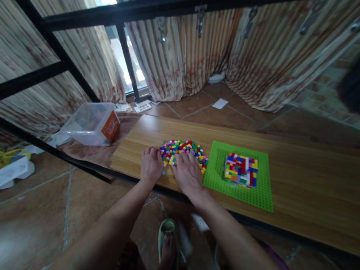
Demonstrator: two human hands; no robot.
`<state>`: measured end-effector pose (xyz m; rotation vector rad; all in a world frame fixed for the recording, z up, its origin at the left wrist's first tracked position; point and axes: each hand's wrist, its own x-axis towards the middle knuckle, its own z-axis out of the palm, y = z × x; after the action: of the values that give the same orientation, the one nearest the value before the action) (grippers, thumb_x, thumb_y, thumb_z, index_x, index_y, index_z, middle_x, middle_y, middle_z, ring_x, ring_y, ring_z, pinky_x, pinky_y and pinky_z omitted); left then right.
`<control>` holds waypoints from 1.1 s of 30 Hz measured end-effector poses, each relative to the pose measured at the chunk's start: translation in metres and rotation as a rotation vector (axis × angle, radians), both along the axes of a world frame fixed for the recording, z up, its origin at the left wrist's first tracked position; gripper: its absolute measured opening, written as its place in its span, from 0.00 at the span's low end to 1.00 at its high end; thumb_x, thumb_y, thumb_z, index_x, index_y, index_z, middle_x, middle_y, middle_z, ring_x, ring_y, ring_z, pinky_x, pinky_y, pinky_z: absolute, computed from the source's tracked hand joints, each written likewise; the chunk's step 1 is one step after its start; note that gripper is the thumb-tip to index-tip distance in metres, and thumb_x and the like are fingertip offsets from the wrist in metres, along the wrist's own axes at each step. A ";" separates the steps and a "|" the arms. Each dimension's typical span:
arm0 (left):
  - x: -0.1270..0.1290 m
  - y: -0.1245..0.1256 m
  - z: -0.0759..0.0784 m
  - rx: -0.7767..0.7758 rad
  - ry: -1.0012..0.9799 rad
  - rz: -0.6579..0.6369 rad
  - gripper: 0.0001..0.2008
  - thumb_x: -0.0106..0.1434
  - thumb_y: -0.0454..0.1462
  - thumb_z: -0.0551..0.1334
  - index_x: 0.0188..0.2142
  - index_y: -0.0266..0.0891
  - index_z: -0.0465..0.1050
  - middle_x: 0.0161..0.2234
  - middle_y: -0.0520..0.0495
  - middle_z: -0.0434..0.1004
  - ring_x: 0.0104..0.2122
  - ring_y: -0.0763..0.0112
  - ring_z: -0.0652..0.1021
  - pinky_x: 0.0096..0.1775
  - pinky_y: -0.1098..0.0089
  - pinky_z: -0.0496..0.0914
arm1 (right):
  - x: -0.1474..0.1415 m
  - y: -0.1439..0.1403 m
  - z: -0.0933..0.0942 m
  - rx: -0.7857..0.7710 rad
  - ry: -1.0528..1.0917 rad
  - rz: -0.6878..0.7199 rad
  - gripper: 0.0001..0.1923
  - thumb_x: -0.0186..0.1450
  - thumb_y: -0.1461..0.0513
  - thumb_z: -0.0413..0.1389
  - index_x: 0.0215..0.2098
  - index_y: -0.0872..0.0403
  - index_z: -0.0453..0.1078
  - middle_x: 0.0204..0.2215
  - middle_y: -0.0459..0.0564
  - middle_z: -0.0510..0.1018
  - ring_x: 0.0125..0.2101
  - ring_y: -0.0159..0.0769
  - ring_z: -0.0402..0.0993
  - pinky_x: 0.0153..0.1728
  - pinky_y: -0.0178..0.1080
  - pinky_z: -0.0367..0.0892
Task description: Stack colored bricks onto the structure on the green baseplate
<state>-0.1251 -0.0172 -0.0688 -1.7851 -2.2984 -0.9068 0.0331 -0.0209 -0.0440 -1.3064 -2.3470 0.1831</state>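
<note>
- Floor (pixel 90 203): brown tiles with pale joints, lying lower than the green board on the near and far sides.
- Curtains (pixel 190 60): striped, with reddish-brown patterning; hanging beyond the green board.
- Black frame (pixel 170 14): long bars crossing beyond the green board and off to its left; small metal fittings hang along the upper bar.
- Surface (pixel 313 185): wood-grained, dark along the near edge; carries the green board and extends to both sides of it.
- Plastic box (pixel 82 137): see-through, with an orange label (pixel 110 126); well to the left of the green board, just past the end of the surface.
- Green board (pixel 266 192): studded, lying flat.
- Brick pile (pixel 186 147): small bricks in many colours, heaped loosely just left of the green board.
- Brick build (pixel 241 170): multicoloured, roughly square, standing upon the green board with a bare green margin around it.
- Right hand (pixel 188 173): palm down over the near part of the pile, left of the green board; fingers bent. Cannot tell whether a brick is gripped.
- Left hand (pixel 151 163): farther left of the green board, at the pile's left edge; fingers curled inward. Grip cannot be determined.
- Paper (pixel 220 103): white, on the floor beyond the green board.
</note>
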 end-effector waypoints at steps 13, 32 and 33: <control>-0.002 0.000 0.000 0.005 -0.018 -0.003 0.12 0.65 0.34 0.52 0.39 0.37 0.74 0.41 0.39 0.76 0.45 0.56 0.73 0.51 0.58 0.67 | 0.008 0.018 0.001 -0.234 0.636 0.018 0.09 0.61 0.66 0.54 0.37 0.54 0.75 0.34 0.50 0.78 0.35 0.36 0.72 0.39 0.39 0.65; -0.004 0.001 0.001 0.006 -0.009 0.008 0.13 0.64 0.34 0.52 0.40 0.39 0.75 0.41 0.40 0.77 0.45 0.56 0.73 0.51 0.57 0.67 | 0.028 0.019 0.028 -1.091 1.455 -0.030 0.22 0.38 0.59 0.71 0.27 0.53 0.66 0.23 0.39 0.75 0.26 0.31 0.74 0.31 0.37 0.71; -0.004 0.001 0.001 0.005 -0.009 0.010 0.13 0.64 0.34 0.52 0.40 0.39 0.75 0.41 0.40 0.77 0.45 0.56 0.73 0.51 0.57 0.67 | 0.029 0.018 0.028 -1.102 1.457 -0.027 0.22 0.39 0.59 0.71 0.28 0.53 0.67 0.23 0.40 0.75 0.26 0.31 0.74 0.30 0.36 0.71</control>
<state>-0.1287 -0.0162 -0.0676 -1.7699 -2.3056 -0.9198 0.0618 -0.0026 -0.0157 -0.8994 -0.8446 1.8378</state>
